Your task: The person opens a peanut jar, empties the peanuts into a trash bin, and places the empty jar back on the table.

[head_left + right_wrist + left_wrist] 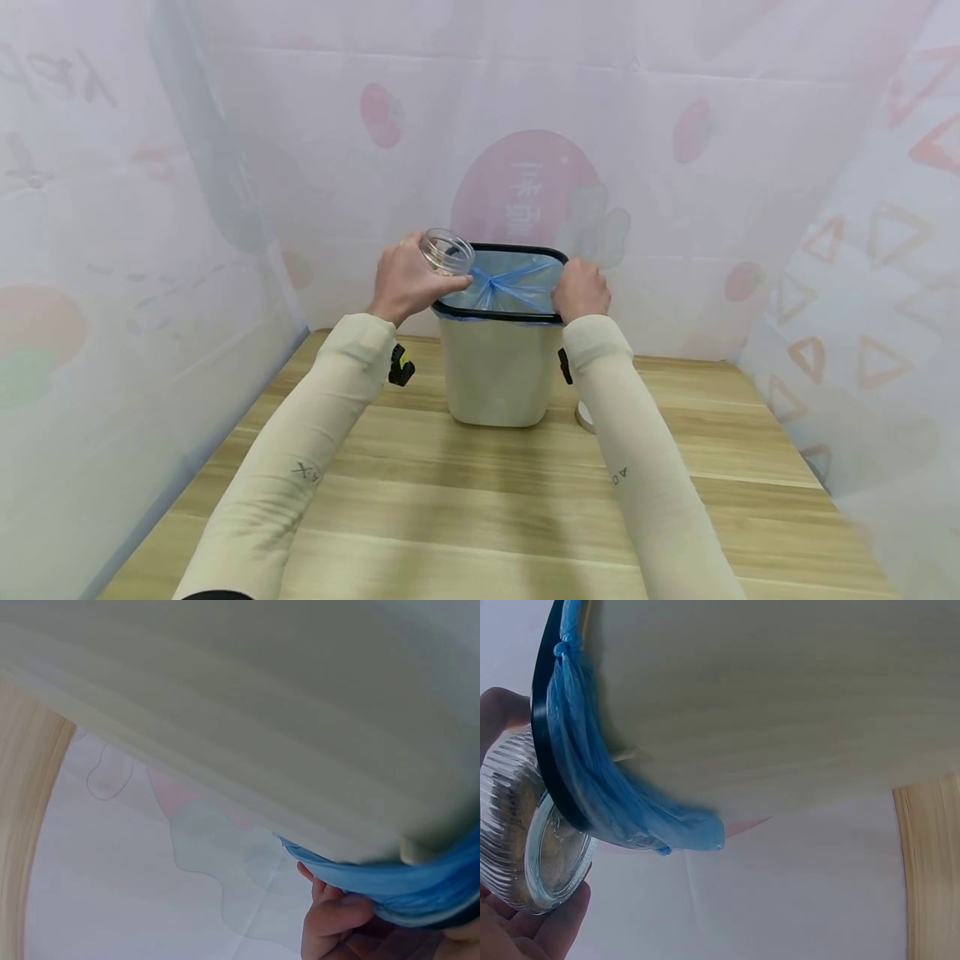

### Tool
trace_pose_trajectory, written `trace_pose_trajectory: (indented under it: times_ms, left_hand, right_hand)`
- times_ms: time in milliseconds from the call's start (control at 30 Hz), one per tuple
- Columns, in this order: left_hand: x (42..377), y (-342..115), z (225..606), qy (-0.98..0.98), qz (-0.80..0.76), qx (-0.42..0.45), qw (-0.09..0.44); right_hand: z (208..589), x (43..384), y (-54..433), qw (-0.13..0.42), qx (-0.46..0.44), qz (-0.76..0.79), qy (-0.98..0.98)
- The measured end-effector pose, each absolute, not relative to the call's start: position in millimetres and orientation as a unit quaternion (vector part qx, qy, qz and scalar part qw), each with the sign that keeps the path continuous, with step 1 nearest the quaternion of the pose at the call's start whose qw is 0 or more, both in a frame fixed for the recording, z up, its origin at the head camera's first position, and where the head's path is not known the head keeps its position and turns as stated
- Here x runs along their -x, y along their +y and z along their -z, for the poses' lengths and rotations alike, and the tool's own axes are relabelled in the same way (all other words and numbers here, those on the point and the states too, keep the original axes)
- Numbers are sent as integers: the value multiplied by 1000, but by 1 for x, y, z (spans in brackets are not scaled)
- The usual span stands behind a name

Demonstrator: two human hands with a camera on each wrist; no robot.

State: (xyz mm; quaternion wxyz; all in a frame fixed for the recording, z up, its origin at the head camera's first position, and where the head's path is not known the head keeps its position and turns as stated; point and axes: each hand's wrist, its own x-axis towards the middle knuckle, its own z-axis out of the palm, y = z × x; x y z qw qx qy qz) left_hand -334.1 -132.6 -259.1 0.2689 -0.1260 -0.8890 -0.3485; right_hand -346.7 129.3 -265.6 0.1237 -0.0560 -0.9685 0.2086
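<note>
In my left hand (408,279) I hold a clear glass jar (447,252) at the left rim of a trash bin (495,375). The jar is tilted, its open mouth facing up toward the head view. Ribbed glass and something brownish behind it show in the left wrist view, where fingers and thumb (506,709) curl round the jar (510,825). A blue bag (517,283) lines the bin under a black rim ring (510,317). My right hand (582,289) grips the rim at the right, its fingers (334,919) against the bag's folded edge (390,881).
The bin stands on a wood-grain table (480,500) in front of a printed cloth wall (525,100). A small round white-topped object (585,415) lies right of the bin, partly behind my right forearm. Cloth walls also flank both sides.
</note>
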Motion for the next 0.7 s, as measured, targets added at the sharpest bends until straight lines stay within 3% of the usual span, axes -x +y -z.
trace_pose_trajectory:
  times_ms: [700]
  left_hand:
    - [339, -139, 246, -919, 257, 138, 266]
  right_hand:
    - [267, 345, 123, 131, 56, -207, -968]
